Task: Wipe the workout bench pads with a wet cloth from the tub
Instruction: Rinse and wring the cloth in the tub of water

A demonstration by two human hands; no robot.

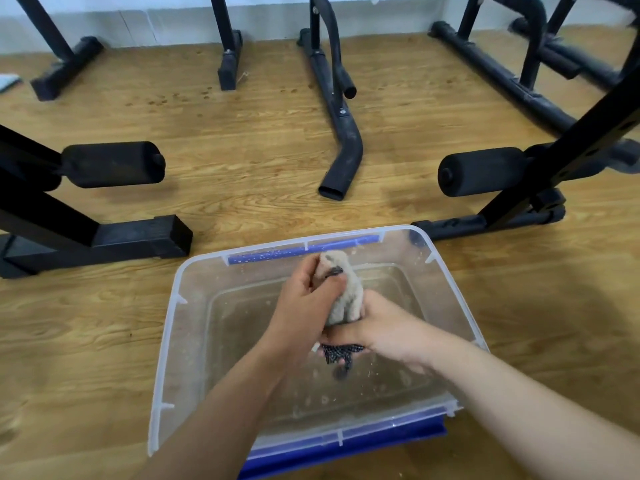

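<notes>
Holding a bunched beige cloth (346, 296) over the tub (166, 341). Gripped up top by the left hand (304, 292), lower by the right hand (377, 327).

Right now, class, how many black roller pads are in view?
2. The left roller pad sticks out from the left frame; the right roller pad from the right frame, both beyond the tub. Others may be hidden.

I'm in a gym: black steel frames (341, 133) stand on the wood floor (242, 140), one foam roller (114, 164) left, another roller (481, 171) right.
</notes>
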